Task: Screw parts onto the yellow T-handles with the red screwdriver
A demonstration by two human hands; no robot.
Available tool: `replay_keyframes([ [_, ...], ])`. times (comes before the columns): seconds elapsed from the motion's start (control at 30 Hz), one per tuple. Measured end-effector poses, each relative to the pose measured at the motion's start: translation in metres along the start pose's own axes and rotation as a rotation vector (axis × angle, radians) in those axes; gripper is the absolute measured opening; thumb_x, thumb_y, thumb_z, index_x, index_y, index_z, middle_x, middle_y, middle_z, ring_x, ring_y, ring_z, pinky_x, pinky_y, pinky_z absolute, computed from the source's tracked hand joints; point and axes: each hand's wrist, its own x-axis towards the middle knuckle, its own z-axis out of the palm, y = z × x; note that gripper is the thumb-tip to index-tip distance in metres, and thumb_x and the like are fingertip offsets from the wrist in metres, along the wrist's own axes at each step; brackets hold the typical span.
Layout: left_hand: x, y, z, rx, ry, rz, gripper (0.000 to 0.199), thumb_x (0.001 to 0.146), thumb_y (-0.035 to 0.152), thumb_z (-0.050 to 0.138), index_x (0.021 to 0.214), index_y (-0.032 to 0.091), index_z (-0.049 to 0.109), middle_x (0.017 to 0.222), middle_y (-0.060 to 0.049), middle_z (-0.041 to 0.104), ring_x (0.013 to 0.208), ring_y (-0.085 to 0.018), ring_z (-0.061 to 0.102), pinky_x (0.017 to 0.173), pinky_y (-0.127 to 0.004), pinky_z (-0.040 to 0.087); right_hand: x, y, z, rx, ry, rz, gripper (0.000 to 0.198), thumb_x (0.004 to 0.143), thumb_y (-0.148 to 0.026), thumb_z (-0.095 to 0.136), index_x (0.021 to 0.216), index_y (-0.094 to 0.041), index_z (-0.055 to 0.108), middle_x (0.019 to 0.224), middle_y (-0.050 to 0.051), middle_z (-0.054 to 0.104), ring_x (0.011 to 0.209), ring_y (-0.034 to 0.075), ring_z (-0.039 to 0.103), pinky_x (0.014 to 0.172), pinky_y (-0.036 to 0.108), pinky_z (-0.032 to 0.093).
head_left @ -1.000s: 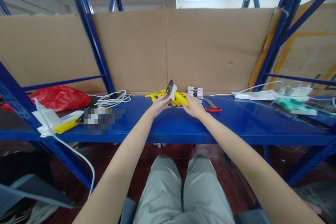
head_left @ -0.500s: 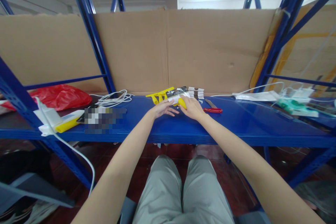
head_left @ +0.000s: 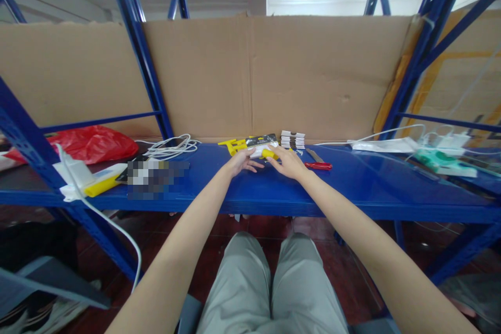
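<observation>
A packaged yellow item with a black-and-white label (head_left: 262, 141) lies between my hands near the back of the blue shelf. My left hand (head_left: 239, 162) has its thumb side against the white left end, its other fingers loosely spread below. My right hand (head_left: 288, 163) closes round the rounded yellow end (head_left: 268, 154), fingertips partly hidden. Just behind my left hand a yellow plastic frame-like piece (head_left: 233, 145) shows; whether it joins the packaged item I cannot tell. A small stack of white folded pieces (head_left: 293, 140) and a red-handled tool (head_left: 319, 166) lie beside my right hand.
Coiled white cable (head_left: 172, 148), a red plastic bag (head_left: 94, 143) and a yellow-and-white item (head_left: 104, 182) are at the left. At the right are a white strip (head_left: 385, 144) and a green-and-white packet (head_left: 444, 162). Cardboard (head_left: 313, 73) stands behind, between blue uprights.
The packaged item has tipped, its label now lying more level, and the yellow end has turned flatter. My right hand has opened out slightly around it; my left hand has barely moved.
</observation>
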Motion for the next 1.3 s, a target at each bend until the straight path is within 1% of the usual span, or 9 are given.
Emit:
replay_keyframes([
  [0.13,-0.003,0.003,0.004,-0.023,0.070,0.073,0.032,0.085,0.029,0.058,0.114,0.015,0.058,0.102,-0.016,0.071,0.074,-0.028,0.072,0.044,-0.026,0.052,0.002,-0.001,-0.003,0.079,0.000,-0.015,0.049,0.096,-0.040,0.030,0.131,-0.014,0.052,0.122,0.015,0.059,0.107,0.026,0.059,0.091,0.040,0.047],
  [0.27,-0.006,0.007,0.008,-0.048,0.129,0.105,0.032,0.087,0.028,0.053,0.116,0.012,0.057,0.094,-0.016,0.072,0.069,-0.027,0.072,0.040,-0.024,0.050,0.003,0.002,-0.002,0.139,0.098,0.031,0.048,0.097,-0.038,0.027,0.128,-0.015,0.054,0.123,0.015,0.056,0.111,0.024,0.056,0.092,0.039,0.047],
  [0.4,-0.006,0.006,0.010,-0.039,0.112,0.089,0.036,0.086,0.029,0.055,0.117,0.011,0.057,0.090,-0.016,0.073,0.067,-0.028,0.072,0.039,-0.024,0.049,0.004,0.012,0.004,0.196,0.189,0.106,0.050,0.096,-0.041,0.027,0.134,-0.015,0.046,0.133,0.016,0.048,0.121,0.024,0.049,0.099,0.041,0.043],
  [0.53,-0.005,0.004,0.009,-0.033,0.088,0.091,0.037,0.086,0.032,0.055,0.117,0.012,0.059,0.090,-0.016,0.073,0.071,-0.028,0.072,0.040,-0.023,0.049,0.007,0.024,0.014,0.250,0.195,0.174,0.052,0.094,-0.041,0.031,0.136,-0.013,0.042,0.134,0.019,0.048,0.125,0.025,0.046,0.103,0.044,0.038],
  [0.73,-0.005,0.003,0.008,-0.035,0.051,0.084,0.047,0.081,0.043,0.061,0.117,0.013,0.060,0.090,-0.015,0.074,0.073,-0.029,0.072,0.040,-0.024,0.049,0.009,0.032,0.020,0.356,0.168,0.131,0.030,0.089,-0.036,0.039,0.104,-0.017,0.058,0.105,0.013,0.062,0.100,0.023,0.058,0.087,0.041,0.048],
  [0.83,-0.006,0.003,0.009,-0.024,0.087,0.127,0.049,0.081,0.047,0.059,0.117,0.014,0.060,0.089,-0.014,0.074,0.072,-0.028,0.072,0.036,-0.023,0.047,0.010,0.030,0.021,0.456,0.156,0.184,0.018,0.085,-0.034,0.043,0.089,-0.020,0.054,0.090,0.008,0.062,0.084,0.020,0.060,0.075,0.038,0.051],
  [0.97,-0.008,0.004,0.010,-0.038,0.116,0.171,0.052,0.081,0.053,0.056,0.117,0.014,0.060,0.089,-0.013,0.073,0.075,-0.028,0.072,0.037,-0.021,0.045,0.014,0.025,0.020,0.778,0.102,0.311,0.015,0.083,-0.037,0.048,0.079,-0.023,0.045,0.069,-0.001,0.058,0.063,0.017,0.061,0.059,0.031,0.051],
  [1.1,-0.008,0.005,0.011,-0.059,0.143,0.187,0.053,0.080,0.056,0.057,0.114,0.016,0.061,0.090,-0.012,0.073,0.080,-0.027,0.072,0.042,-0.021,0.048,0.017,0.023,0.017,1.007,0.121,0.372,0.027,0.077,-0.046,0.059,0.072,-0.023,0.044,0.069,-0.002,0.061,0.064,0.016,0.064,0.058,0.029,0.051],
  [1.3,-0.007,0.005,0.013,-0.061,0.190,0.189,0.046,0.082,0.052,0.056,0.109,0.015,0.063,0.092,-0.010,0.073,0.084,-0.024,0.068,0.063,-0.031,0.054,0.016,0.024,0.014,1.050,0.193,0.415,0.032,0.072,-0.051,0.064,0.072,-0.023,0.050,0.071,-0.001,0.063,0.068,0.016,0.063,0.062,0.029,0.052],
])
